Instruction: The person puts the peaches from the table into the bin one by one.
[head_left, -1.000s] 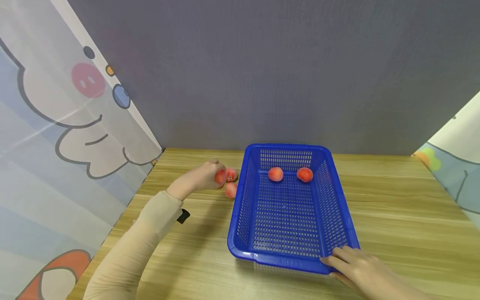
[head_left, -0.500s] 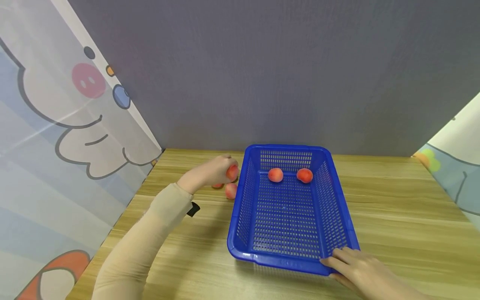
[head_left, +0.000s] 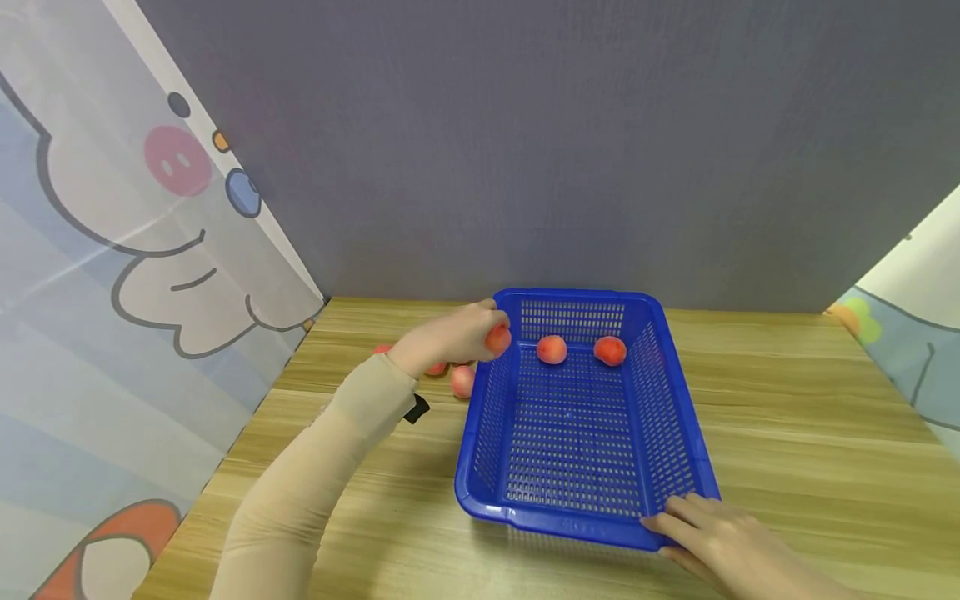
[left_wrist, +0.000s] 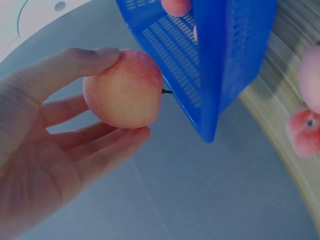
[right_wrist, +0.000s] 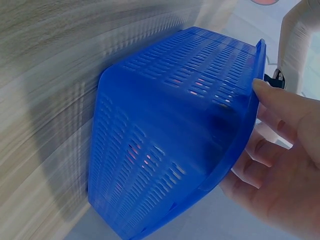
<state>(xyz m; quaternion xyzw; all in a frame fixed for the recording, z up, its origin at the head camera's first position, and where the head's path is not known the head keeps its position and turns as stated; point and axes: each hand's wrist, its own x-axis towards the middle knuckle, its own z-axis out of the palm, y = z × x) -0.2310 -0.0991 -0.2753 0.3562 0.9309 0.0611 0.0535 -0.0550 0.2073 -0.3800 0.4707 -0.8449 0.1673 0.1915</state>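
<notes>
Two red fruits [head_left: 552, 350] are lying in the basket [head_left: 570, 450] ahead of your right hand [head_left: 708, 533], which is gripping its rim [head_left: 570, 523]. Your left hand [head_left: 467, 332] is pinching another fruit [left_wrist: 125, 92] beside that rim. You're probably placing it; next seems to be calling for a low release inside.

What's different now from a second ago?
The left hand has carried its fruit rightward, from the loose fruit on the table to the left rim of the basket. The basket, the two fruits inside and the right hand gripping its rim stayed put.
</notes>
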